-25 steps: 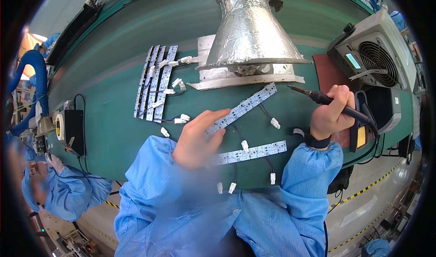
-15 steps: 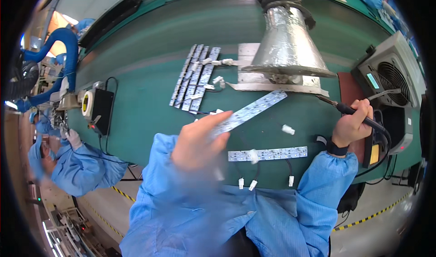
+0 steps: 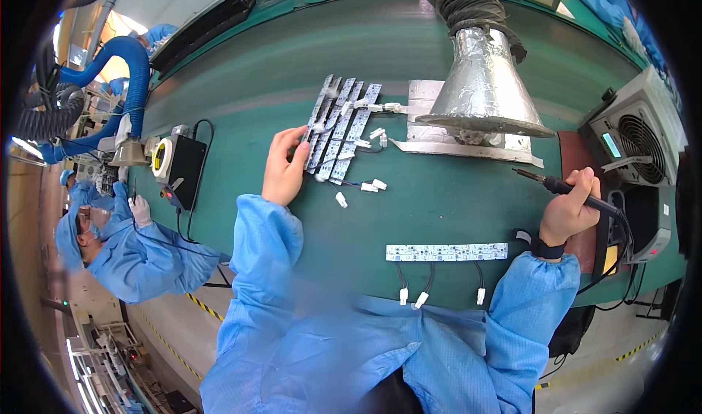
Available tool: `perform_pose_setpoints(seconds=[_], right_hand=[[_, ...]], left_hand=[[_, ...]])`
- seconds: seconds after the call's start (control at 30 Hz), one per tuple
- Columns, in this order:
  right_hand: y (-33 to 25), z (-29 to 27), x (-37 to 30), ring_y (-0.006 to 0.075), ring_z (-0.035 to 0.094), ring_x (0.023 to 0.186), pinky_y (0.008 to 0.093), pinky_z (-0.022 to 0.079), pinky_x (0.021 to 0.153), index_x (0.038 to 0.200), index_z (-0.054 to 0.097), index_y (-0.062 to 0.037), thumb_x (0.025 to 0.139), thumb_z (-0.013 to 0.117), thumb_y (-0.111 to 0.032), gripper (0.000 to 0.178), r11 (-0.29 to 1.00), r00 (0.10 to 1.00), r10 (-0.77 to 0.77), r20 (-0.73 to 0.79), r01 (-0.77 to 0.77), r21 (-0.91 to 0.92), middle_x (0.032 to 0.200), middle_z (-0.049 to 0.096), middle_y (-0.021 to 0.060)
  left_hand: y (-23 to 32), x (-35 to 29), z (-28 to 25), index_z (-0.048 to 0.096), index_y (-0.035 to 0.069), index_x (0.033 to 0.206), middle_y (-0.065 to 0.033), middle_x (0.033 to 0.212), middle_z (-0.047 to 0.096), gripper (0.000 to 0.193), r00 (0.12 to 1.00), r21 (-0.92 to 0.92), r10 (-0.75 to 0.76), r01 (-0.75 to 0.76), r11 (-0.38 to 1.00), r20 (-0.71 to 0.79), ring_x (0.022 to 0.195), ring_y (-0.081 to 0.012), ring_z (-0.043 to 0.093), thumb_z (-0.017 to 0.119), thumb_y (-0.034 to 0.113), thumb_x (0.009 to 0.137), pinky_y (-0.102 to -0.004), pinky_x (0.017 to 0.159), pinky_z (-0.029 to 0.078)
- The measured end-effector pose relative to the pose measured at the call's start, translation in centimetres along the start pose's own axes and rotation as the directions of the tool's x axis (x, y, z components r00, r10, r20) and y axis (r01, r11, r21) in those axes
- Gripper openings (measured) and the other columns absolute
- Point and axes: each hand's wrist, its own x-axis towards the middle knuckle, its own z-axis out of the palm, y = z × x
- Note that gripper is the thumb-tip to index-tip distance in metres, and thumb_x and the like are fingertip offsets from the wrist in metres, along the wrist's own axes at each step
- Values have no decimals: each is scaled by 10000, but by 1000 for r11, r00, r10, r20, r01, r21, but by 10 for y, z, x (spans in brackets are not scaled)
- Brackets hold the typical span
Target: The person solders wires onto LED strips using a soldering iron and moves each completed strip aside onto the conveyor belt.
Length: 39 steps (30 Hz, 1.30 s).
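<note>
My left hand is at the left side of a group of several narrow white circuit board strips. Its thumb and fingertips close on the edge of the leftmost circuit board strip, whose far side they partly hide. Small white connectors on short wires lie across the group. In my right hand is a soldering iron, its tip pointing left above the table. Nearer to me lies a single circuit board strip, with wired white connectors hanging toward the front edge.
A foil-covered fume hood stands over a pale metal plate. At right are a grey fan unit and a soldering station. A black-and-white device sits at left. Beyond it, a co-worker in blue works.
My left hand has carried its circuit board strip left and away from me, down to the group's left side. My right hand still holds the soldering iron. The view has shifted slightly.
</note>
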Motion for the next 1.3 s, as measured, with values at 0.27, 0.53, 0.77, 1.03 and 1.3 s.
perform_pose_setpoints(seconds=[0.27,0.53,0.77,1.03,1.3], right_hand=[[-3,-1,0,86,411,625,233,340,580,644,450,-14,937,507,-130,320,1000,1000,-6,16,6,-9,628,435,1],[-3,3,-2,88,410,620,235,338,580,633,436,-22,936,507,-128,329,1000,1000,-5,17,5,-21,625,430,2],[-8,-1,3,89,395,601,232,344,577,625,422,-34,930,496,-113,323,1000,1000,-5,-10,5,-9,616,411,-3],[-15,-1,7,106,371,577,246,355,562,617,390,-27,911,486,-82,314,993,992,-53,-118,65,101,611,362,13],[-36,14,-29,116,270,486,279,212,469,581,315,-42,884,452,-106,338,957,973,-230,32,221,190,518,285,29]], left_hand=[[2,-3,-8,594,-6,1140,-105,1217,551,258,993,80,112,-113,990,23,1111,-202,530,511,42,901,-288,900,420],[128,-73,15,620,18,1064,-131,998,610,276,897,51,335,-364,930,288,898,-266,594,641,37,789,-352,786,467],[140,-94,68,646,79,1020,-103,904,570,310,744,30,359,-453,891,564,821,-287,566,716,209,747,-375,732,468],[138,-45,85,617,10,1050,-160,994,596,275,837,-174,257,-196,965,484,935,-338,590,665,122,803,-379,778,492],[121,-43,90,508,-15,1237,-146,1145,605,369,801,-425,207,64,903,562,1079,-235,577,548,17,873,-332,942,434]])
